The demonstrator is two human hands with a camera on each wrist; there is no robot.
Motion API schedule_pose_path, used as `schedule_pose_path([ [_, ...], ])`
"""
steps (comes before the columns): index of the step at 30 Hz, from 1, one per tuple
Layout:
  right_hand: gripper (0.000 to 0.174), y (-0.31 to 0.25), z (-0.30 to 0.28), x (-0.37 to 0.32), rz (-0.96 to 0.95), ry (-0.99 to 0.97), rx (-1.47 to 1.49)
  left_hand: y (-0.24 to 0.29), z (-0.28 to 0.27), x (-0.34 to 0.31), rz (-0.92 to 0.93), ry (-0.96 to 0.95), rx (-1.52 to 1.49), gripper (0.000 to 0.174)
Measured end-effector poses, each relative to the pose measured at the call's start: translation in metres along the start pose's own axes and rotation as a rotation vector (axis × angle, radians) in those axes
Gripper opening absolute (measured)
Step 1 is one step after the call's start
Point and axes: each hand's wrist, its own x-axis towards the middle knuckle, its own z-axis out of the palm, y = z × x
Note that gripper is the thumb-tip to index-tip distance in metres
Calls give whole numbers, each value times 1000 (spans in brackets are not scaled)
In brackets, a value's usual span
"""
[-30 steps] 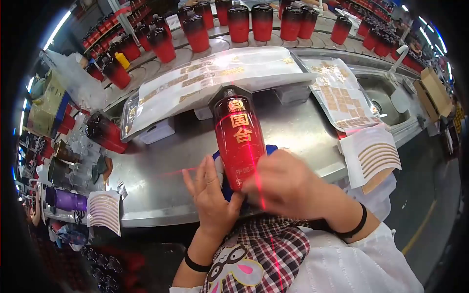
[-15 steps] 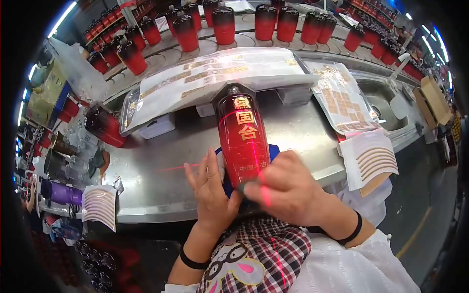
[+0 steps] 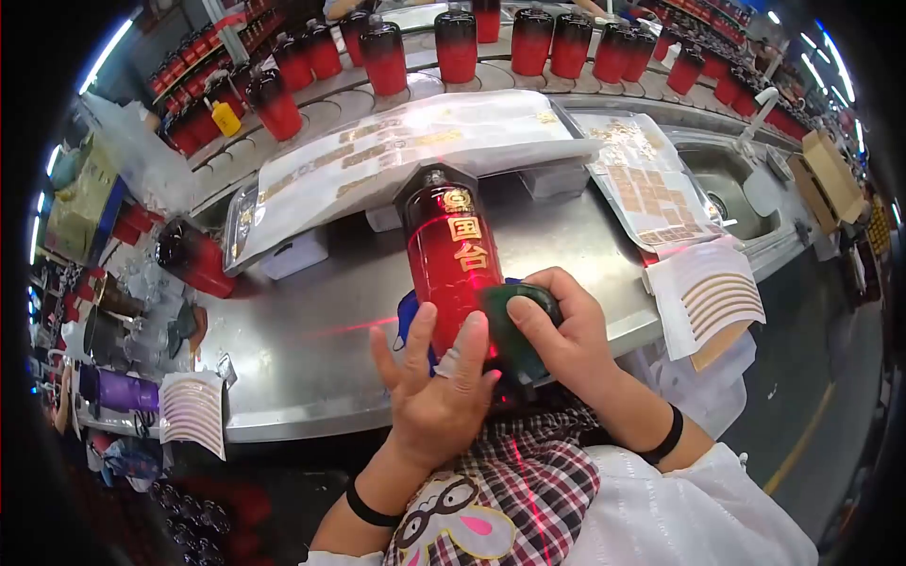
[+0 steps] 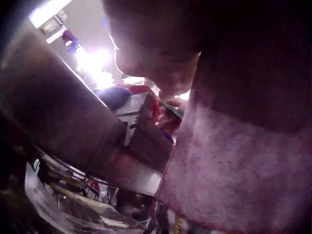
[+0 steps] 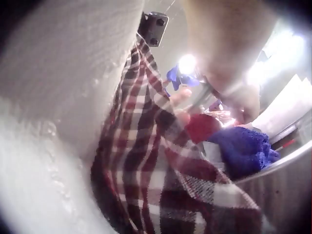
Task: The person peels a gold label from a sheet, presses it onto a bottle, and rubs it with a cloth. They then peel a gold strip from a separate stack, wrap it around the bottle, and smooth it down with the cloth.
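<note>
A red bottle [image 3: 442, 259] with a black shoulder and gold characters lies on its back, neck pointing away, in a dark holder with blue cloth [image 3: 408, 314] beside it. My left hand [image 3: 436, 406] rests at its lower end, fingers spread and fairly straight, with a strip of tape on one finger. Between thumb and fingers, my right hand [image 3: 576, 330] grips a flat dark green pad [image 3: 514, 340] with a rounded edge, which overlaps the bottle's lower right side. The blue cloth [image 5: 243, 148] shows more fully in the right wrist view. The left wrist view is mostly dark.
Behind the bottle slopes a tray [image 3: 247, 212] covered in gold decal sheets. Another decal tray [image 3: 651, 179] lies to the right, near a sink [image 3: 746, 203]. Curved-strip sheets hang over the bench edge on both sides. Several red-black bottles stand on a conveyor [image 3: 415, 87].
My right hand has shifted up and outward, so the green pad now shows broadly. My left hand's fingers have moved right, over the bottle's lower end. Bottles on the conveyor have shifted.
</note>
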Motion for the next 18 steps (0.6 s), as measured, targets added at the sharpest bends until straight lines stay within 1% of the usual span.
schedule_pose_path([
  [1,24,8,0,2,-8,10,-34,-4,1,-2,2,7,-18,52],
  [3,26,23,0,3,-6,25,-67,-9,5,-10,-37,19,-62,52],
  [4,24,27,-1,2,33,12,-44,-10,8,-16,-59,21,-83,52],
  [7,20,35,-8,0,121,-15,11,-11,18,-32,-220,112,-232,46],
  [9,19,42,-11,0,152,-15,35,-13,10,-32,-229,79,-145,44],
  [10,21,44,-12,-1,158,15,60,-14,5,-30,-234,67,-98,44],
  [12,23,46,-12,-2,166,61,106,-14,-3,-24,23,-6,40,45],
  [13,21,41,-13,-2,170,67,115,-12,-8,-18,143,-44,109,45],
  [16,19,35,-13,-1,117,70,182,-3,-8,21,331,-179,84,46],
  [18,18,40,-16,-2,125,81,191,-3,-5,33,346,-227,94,48],
])
